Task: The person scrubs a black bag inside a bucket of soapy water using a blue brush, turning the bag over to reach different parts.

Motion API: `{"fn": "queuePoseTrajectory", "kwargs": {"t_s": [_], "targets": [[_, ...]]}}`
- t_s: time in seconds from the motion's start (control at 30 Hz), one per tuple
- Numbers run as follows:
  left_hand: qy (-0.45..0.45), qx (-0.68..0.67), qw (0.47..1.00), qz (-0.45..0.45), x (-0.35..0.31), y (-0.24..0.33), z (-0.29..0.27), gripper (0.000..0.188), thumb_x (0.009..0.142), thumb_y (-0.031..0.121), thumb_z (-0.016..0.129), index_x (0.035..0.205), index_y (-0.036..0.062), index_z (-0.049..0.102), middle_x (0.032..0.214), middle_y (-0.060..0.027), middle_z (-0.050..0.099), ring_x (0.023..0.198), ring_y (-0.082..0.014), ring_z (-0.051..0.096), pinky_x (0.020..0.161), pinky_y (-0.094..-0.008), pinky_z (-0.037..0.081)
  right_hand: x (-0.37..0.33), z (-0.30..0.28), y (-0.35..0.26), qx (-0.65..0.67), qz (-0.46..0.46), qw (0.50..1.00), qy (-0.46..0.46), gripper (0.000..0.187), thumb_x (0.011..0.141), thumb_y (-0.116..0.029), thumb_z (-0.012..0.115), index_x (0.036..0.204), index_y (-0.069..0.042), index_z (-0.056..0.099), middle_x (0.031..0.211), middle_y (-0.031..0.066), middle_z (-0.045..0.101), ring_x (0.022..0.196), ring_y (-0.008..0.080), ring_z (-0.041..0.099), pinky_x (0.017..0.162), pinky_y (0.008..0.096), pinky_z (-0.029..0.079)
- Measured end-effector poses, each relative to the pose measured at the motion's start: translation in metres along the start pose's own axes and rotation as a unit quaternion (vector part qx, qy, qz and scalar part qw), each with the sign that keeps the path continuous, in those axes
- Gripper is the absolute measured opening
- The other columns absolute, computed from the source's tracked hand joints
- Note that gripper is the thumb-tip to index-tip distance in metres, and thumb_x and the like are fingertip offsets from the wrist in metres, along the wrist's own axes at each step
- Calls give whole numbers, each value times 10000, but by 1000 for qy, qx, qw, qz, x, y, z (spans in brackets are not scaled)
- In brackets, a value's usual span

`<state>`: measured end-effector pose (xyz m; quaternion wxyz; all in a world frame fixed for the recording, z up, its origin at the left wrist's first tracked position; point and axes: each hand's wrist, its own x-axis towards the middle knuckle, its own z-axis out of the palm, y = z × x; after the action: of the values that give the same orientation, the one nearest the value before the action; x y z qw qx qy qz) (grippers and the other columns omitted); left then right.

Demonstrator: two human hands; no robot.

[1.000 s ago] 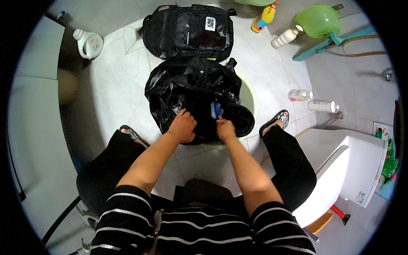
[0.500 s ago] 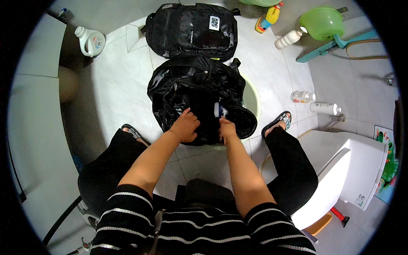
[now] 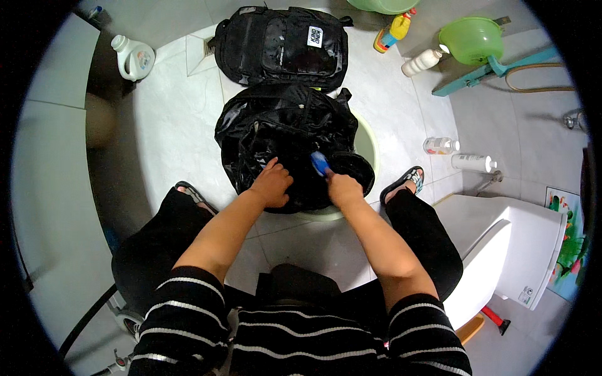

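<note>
A wet black backpack [image 3: 276,119] lies over a pale green basin [image 3: 370,135], whose rim shows on the right and below. My left hand [image 3: 271,186] grips the bag's near part, with its fingers curled into the dark fabric and partly hidden. In my right hand [image 3: 345,190] is a blue scrub brush [image 3: 320,164], its head pointing away from me over the bag. The fingers are closed round the brush's handle, next to a loose flap [image 3: 354,168] of the bag.
Another black backpack [image 3: 282,47] lies behind on the tiles. A white jug [image 3: 133,59] stands far left. Far right are a yellow bottle [image 3: 395,31], a white bottle [image 3: 423,62] and a green basin [image 3: 471,41]. Two bottles lie near the toilet [image 3: 495,238], on my right.
My right hand has turned and shifted slightly right, and the brush now shows its blue back instead of a white side. The left hand stays in place on the bag.
</note>
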<state>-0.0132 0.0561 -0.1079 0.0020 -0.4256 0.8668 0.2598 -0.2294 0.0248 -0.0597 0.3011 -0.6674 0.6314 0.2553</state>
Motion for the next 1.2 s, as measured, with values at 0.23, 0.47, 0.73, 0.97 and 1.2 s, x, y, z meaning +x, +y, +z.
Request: {"fn": "queuePoseTrajectory", "kwargs": {"t_s": [0.23,0.47,0.73,0.97,1.2], "targets": [[-2,0,1000,3,6,2,9,376,621,287,639,921,61,626,917,-112,574,1019,-293,492,1070,-490,204,25,30,13,12,51,999,3,343,917,-220,394,1231,-176,525,1056,198,610,960,359,600,807,436,487],[-30,15,999,-26,3,2,2,355,620,277,635,898,58,628,922,-116,580,1016,-303,494,1066,-497,211,8,3,15,79,-107,989,-65,322,911,-285,458,1176,-144,576,1119,162,599,977,348,593,825,365,482],[-24,-4,1000,-5,6,4,3,346,634,267,635,907,56,626,932,-118,577,1032,-294,490,1080,-485,188,-11,25,69,-84,-24,989,-117,275,897,-260,452,1090,-154,616,1018,121,643,957,313,607,828,395,484],[22,-3,1000,13,6,4,6,367,611,287,640,892,52,618,916,-125,574,1021,-296,498,1075,-497,198,-60,2,23,95,-122,983,-101,294,896,-251,458,1131,-141,596,1074,173,605,997,361,572,873,404,454],[3,-5,1000,-2,6,4,4,367,600,274,638,888,47,615,909,-123,572,1008,-297,505,1073,-495,202,-39,-45,24,-174,-54,977,-108,295,908,-221,430,1090,-70,606,1039,126,640,966,296,618,804,395,503]]}}
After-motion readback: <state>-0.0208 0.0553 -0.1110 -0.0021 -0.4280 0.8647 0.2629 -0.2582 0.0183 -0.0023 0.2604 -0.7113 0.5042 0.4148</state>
